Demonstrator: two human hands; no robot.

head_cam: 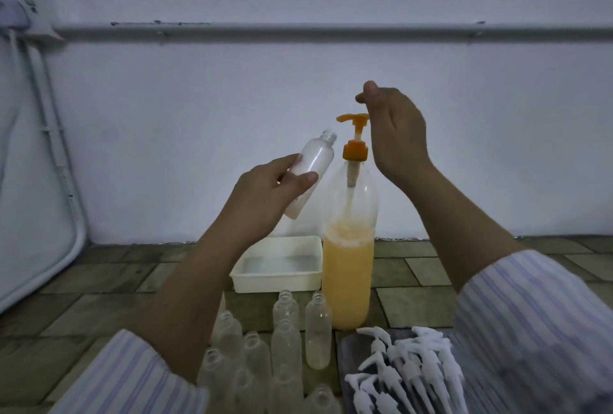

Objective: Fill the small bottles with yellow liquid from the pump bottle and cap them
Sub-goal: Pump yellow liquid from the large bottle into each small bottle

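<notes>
My left hand point(265, 188) grips a small clear empty bottle point(315, 161), tilted with its open neck up and to the right, just left of the orange spout. The tall pump bottle point(348, 281) stands on the floor about half full of yellow liquid, with its orange pump head point(355, 120) raised. My right hand point(394, 134) hovers beside and just above the pump head, fingers loosely curled, holding nothing. Several empty small bottles point(285, 344) stand in front of the pump bottle. White pump caps point(408, 367) lie on a dark tray to the right.
A white rectangular tub point(252, 277) sits on the tiled floor left of the pump bottle, behind the small bottles. A pale wall with a horizontal pipe point(298, 32) runs behind. A white folded frame point(49, 181) leans at the far left.
</notes>
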